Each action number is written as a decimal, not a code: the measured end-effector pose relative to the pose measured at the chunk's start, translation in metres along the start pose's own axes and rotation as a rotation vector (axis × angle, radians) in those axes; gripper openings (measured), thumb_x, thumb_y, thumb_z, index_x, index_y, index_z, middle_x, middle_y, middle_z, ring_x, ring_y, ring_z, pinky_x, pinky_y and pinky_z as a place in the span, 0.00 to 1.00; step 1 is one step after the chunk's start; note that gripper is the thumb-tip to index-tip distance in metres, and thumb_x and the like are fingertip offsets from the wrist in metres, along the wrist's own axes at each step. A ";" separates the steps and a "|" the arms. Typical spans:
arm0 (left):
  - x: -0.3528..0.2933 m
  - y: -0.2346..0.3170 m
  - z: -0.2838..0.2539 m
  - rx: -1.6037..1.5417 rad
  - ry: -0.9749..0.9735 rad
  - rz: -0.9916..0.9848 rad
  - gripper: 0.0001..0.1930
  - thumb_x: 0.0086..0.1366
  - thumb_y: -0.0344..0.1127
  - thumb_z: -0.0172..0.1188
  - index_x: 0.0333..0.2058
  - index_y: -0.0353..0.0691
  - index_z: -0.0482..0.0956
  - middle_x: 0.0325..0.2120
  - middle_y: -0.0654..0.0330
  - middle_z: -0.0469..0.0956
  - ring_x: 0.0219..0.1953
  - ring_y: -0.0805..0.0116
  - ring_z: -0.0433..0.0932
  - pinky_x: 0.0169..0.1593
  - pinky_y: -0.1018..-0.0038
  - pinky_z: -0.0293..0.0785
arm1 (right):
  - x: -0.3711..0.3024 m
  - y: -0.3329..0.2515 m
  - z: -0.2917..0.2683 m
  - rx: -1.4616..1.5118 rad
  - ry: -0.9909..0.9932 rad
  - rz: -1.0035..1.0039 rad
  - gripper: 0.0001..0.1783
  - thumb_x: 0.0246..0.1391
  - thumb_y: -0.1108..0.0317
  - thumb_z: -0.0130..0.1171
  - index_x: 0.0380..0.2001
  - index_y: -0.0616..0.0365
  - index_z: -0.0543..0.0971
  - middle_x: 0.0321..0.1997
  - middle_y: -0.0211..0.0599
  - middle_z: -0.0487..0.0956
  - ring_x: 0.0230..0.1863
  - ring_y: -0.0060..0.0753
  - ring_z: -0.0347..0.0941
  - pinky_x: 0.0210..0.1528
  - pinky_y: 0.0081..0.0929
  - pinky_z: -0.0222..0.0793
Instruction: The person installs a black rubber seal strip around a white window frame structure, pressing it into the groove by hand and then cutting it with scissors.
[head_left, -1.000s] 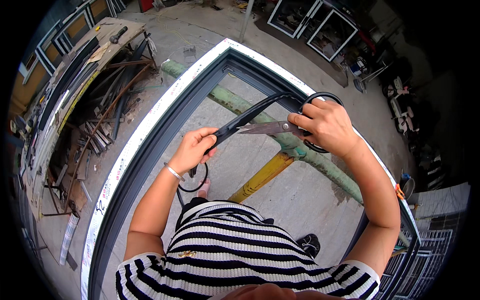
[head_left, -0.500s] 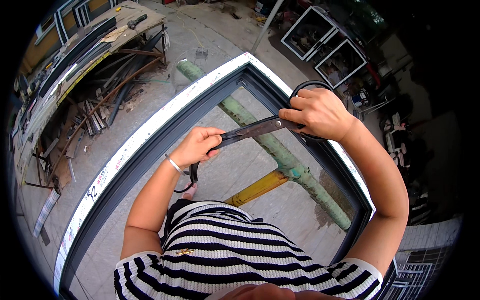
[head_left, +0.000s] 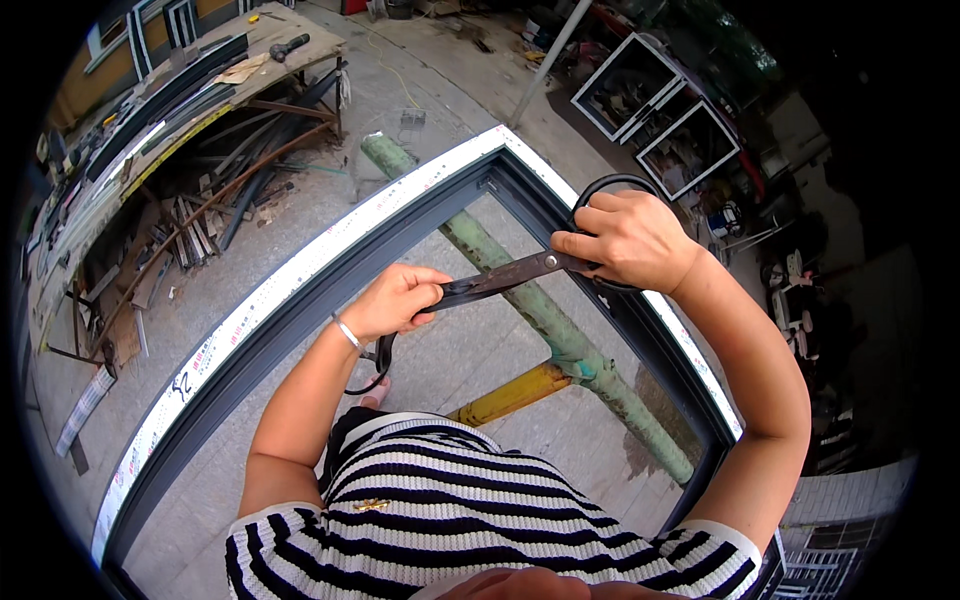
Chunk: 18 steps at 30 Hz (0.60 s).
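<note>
My right hand (head_left: 635, 240) is closed around the black handles of a pair of scissors (head_left: 520, 271). Their dark, worn blades point left, toward my left hand (head_left: 395, 302). Between its thumb and fingers, my left hand pinches a black rubber strip (head_left: 383, 362), part of which hangs in a curve below the wrist. The strip's end lies at the blade tips; whether it is between the blades I cannot make out. Below both hands is a large dark grey window frame (head_left: 285, 300), with white printed film on its outer face.
A green pipe stand (head_left: 545, 318) with a yellow arm (head_left: 515, 392) shows through the frame. To the left stands a cluttered workbench (head_left: 300, 40) with a power tool (head_left: 289, 46) and metal offcuts underneath. White-edged frames (head_left: 690, 150) lean at the far right, beyond a thin post (head_left: 550, 62).
The view has shifted a little, so the frame and bench sit slightly lower. Both hands keep their grips, and the scissors lie a touch lower and farther left in the picture.
</note>
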<state>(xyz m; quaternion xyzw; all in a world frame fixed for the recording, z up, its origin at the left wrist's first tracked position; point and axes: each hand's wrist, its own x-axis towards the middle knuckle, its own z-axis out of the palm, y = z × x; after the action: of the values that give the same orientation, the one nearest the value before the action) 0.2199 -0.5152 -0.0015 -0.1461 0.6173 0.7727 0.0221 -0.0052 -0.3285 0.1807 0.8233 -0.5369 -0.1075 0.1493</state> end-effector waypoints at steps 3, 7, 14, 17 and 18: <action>0.000 0.001 0.000 0.007 0.004 0.000 0.17 0.68 0.31 0.50 0.51 0.30 0.79 0.16 0.68 0.70 0.14 0.83 0.62 0.17 0.82 0.57 | 0.000 0.003 -0.001 -0.003 -0.005 -0.006 0.15 0.49 0.56 0.67 0.39 0.46 0.80 0.25 0.28 0.68 0.29 0.32 0.71 0.30 0.33 0.69; 0.001 0.000 -0.001 0.024 -0.023 0.023 0.17 0.69 0.31 0.50 0.51 0.31 0.80 0.17 0.68 0.70 0.15 0.83 0.62 0.17 0.82 0.57 | 0.002 0.005 0.000 0.003 -0.010 -0.008 0.15 0.49 0.56 0.67 0.39 0.46 0.80 0.25 0.28 0.68 0.29 0.32 0.71 0.30 0.33 0.69; 0.001 -0.001 0.000 0.013 -0.005 0.018 0.16 0.69 0.30 0.49 0.50 0.30 0.80 0.17 0.68 0.69 0.15 0.83 0.62 0.18 0.82 0.57 | 0.005 0.003 0.001 -0.010 -0.053 -0.024 0.14 0.49 0.56 0.67 0.38 0.47 0.79 0.24 0.28 0.70 0.29 0.32 0.73 0.30 0.33 0.71; 0.001 0.000 -0.001 0.011 0.000 0.017 0.16 0.69 0.30 0.50 0.50 0.30 0.80 0.17 0.68 0.69 0.15 0.83 0.62 0.18 0.81 0.57 | 0.006 0.001 -0.002 -0.028 -0.106 -0.008 0.17 0.45 0.55 0.68 0.38 0.47 0.78 0.26 0.27 0.74 0.32 0.33 0.76 0.33 0.33 0.73; 0.001 -0.001 -0.001 0.010 -0.001 0.018 0.16 0.69 0.30 0.50 0.50 0.29 0.80 0.17 0.68 0.69 0.15 0.83 0.62 0.18 0.81 0.57 | 0.006 0.001 -0.002 -0.031 -0.115 -0.002 0.18 0.45 0.55 0.68 0.38 0.47 0.78 0.26 0.27 0.74 0.32 0.33 0.76 0.33 0.33 0.74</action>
<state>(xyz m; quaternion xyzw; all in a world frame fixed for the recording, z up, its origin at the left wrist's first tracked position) 0.2190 -0.5160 -0.0024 -0.1402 0.6223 0.7700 0.0159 -0.0026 -0.3340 0.1826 0.8138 -0.5422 -0.1632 0.1310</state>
